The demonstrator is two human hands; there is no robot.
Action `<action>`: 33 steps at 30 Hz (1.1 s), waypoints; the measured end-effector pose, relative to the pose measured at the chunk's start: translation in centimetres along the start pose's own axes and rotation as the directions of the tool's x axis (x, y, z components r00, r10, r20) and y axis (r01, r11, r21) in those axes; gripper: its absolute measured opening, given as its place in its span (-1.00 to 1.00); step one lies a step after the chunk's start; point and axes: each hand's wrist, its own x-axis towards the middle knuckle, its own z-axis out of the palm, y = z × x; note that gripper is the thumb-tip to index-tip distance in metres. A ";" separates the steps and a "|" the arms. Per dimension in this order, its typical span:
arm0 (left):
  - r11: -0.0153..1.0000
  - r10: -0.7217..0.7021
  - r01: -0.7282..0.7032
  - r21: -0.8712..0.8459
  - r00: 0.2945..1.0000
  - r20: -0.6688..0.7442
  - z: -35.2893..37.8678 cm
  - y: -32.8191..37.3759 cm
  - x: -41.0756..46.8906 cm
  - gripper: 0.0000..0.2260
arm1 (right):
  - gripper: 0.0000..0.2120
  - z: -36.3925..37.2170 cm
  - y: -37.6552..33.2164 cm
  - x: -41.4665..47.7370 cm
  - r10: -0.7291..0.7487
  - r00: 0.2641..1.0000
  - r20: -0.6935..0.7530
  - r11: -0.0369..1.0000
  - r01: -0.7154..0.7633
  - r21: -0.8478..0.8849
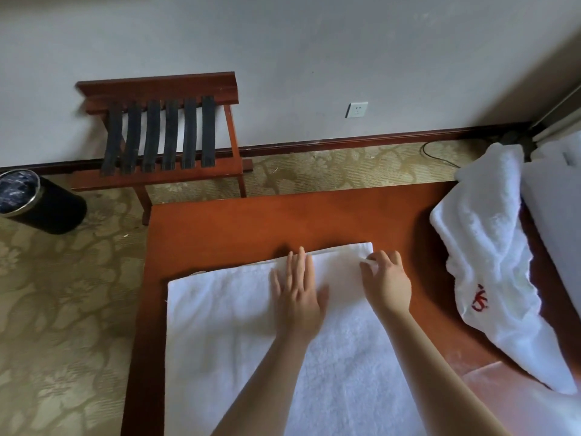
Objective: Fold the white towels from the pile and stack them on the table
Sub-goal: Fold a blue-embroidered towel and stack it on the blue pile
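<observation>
We are working at a reddish wooden table [251,221], both bare forearms reaching forward over a white towel [235,325] that is lying spread flat across the near half of the table, its near end running out of view below us. We are pressing our left hand [297,294] palm-down on the towel near its far edge, the grip spread, with straight fingers pointing away from us. Just to its right, our right hand [386,281] is curling at the towel's far right corner, its grip pinching a small bit of the white cloth between thumb and fingertips. The towel's far edge is showing as a narrow doubled band.

Along the table's right side, well apart from our hands, the pile of towels [484,247] is lying rumpled and unfolded, a red embroidered mark [479,302] showing on its near part.

Past the table's left and far edges, a patterned beige carpet [63,309] is covering the floor. A dark round wastebin [37,201] is standing at far left, and a wooden luggage rack [163,136] with black straps is standing against the pale wall, where a white socket [356,109] is sitting low, to the rack's right.
</observation>
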 end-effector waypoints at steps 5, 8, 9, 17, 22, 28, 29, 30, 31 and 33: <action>0.996 -0.054 0.054 0.067 0.999 -0.005 1.8 -0.4 -0.5 -0.38 | -0.86 -1.1 -0.2 0.5 -0.074 0.985 -0.153 0.988 0.094 0.123; 0.993 -0.068 0.070 0.092 0.997 -0.019 1.9 -0.2 -0.5 -0.37 | -0.79 -0.5 -0.5 1.5 -0.116 0.971 -0.207 0.985 0.139 0.104; 0.993 -0.068 0.071 0.094 0.997 -0.034 1.9 -0.2 -0.6 -0.36 | -0.79 0.0 -0.4 1.9 -0.114 0.975 -0.190 0.987 0.133 0.093; 0.991 -0.040 0.056 0.118 0.990 -0.138 2.1 -0.2 -0.2 -0.38 | -0.82 3.0 0.5 2.2 -0.014 0.956 -0.293 0.992 0.050 0.118; 0.996 -0.089 0.090 -0.005 0.974 -0.208 1.0 -0.9 3.1 -0.56 | -0.76 3.3 0.3 1.7 -0.038 0.917 -0.398 0.996 0.067 0.060; 0.996 0.045 -0.061 -0.061 0.970 -0.241 0.9 -3.1 4.8 -0.68 | -0.60 4.4 -1.5 0.1 -0.451 0.864 -0.223 0.892 0.441 -0.095; 0.995 0.057 -0.073 -0.066 0.972 -0.228 0.8 -3.3 4.8 -0.69 | -0.60 4.6 -1.6 -0.1 -0.427 0.886 -0.182 0.904 0.419 -0.085; 0.995 0.065 -0.079 -0.063 0.976 -0.208 0.6 -3.4 4.9 -0.71 | -0.61 4.8 -1.7 -0.1 -0.385 0.910 -0.156 0.923 0.376 -0.083; 0.995 0.071 -0.082 -0.052 0.981 -0.181 0.4 -3.5 5.0 -0.73 | -0.63 4.9 -1.7 0.0 -0.349 0.926 -0.146 0.937 0.338 -0.093; 0.998 0.062 -0.064 -0.024 0.993 -0.100 -0.1 -3.6 5.3 -0.76 | -0.66 5.3 -1.6 0.1 -0.328 0.934 -0.145 0.942 0.311 -0.125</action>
